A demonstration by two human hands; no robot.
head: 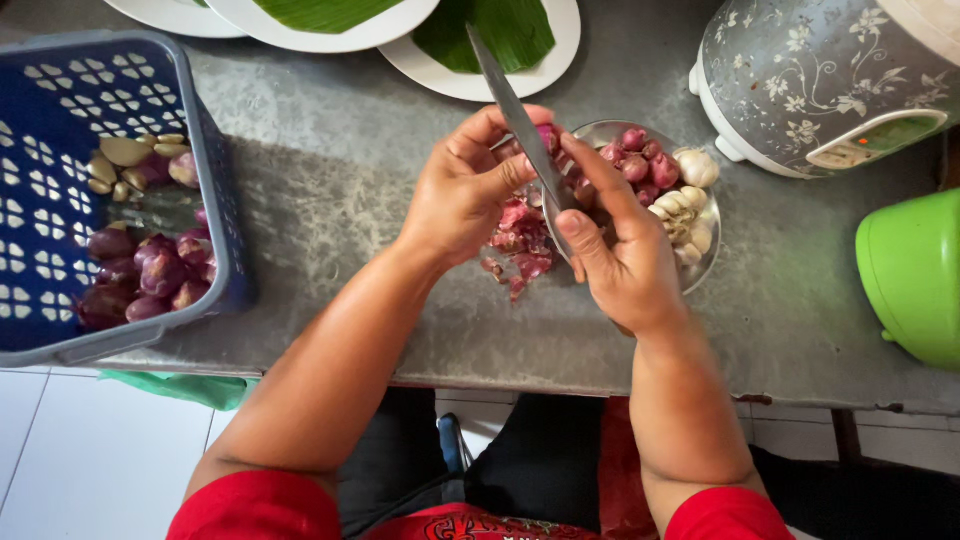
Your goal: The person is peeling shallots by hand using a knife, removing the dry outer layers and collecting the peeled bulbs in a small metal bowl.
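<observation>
Looking down from the head camera, the person's left hand (462,190) has its fingers curled tight around a small purple shallot (547,135), pinching it between thumb and fingertips just above the grey counter (330,180). The right hand (625,250) is wrapped closed around the handle of a knife (515,105), with the long blade angled up and away toward the plates, its edge pressed right against the shallot. Directly under both hands there's a little heap of reddish shallot skins (520,245) sitting on the counter. Just beside the right hand, touching it from the look of things, is a shallow metal bowl (705,265) with peeled shallots and a few garlic cloves in it. Off to the left, well apart from the hands, a blue plastic basket (215,190) holds more unpeeled shallots and some pale garlic pieces. At the top edge sit white plates (455,75) lined with green banana leaf, a flowery grey rice cooker (810,80) at upper right, and a bright green plastic container (910,275) at the far right.
</observation>
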